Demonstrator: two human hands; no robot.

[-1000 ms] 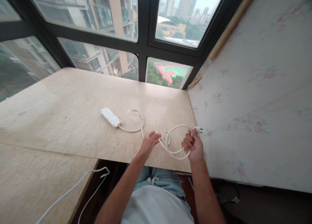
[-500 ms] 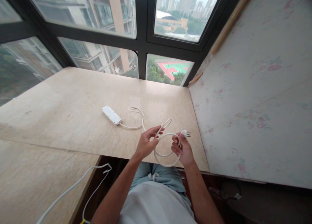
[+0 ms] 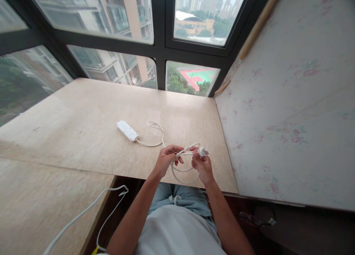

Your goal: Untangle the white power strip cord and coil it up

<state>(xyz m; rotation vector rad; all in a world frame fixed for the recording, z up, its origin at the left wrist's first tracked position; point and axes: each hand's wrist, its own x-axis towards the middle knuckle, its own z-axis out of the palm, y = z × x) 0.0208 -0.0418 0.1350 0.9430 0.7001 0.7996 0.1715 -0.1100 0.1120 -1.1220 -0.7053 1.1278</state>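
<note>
A floral wall (image 3: 277,129) borders the right edge of the beige surface (image 3: 94,108). A white cord (image 3: 151,146) curls across the surface and hangs in loops above its near edge, toward the right corner. The white power strip (image 3: 127,131) lies between the far and near edges, well apart from the right one. The left hand's (image 3: 166,159) grip pinches the cord's strands; the right hand's (image 3: 203,168) grip grasps the plug (image 3: 202,151), prongs facing the right edge.

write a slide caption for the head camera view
Left hand holding looped white cord, right hand at its plug, power strip lying on the window ledge.
</note>
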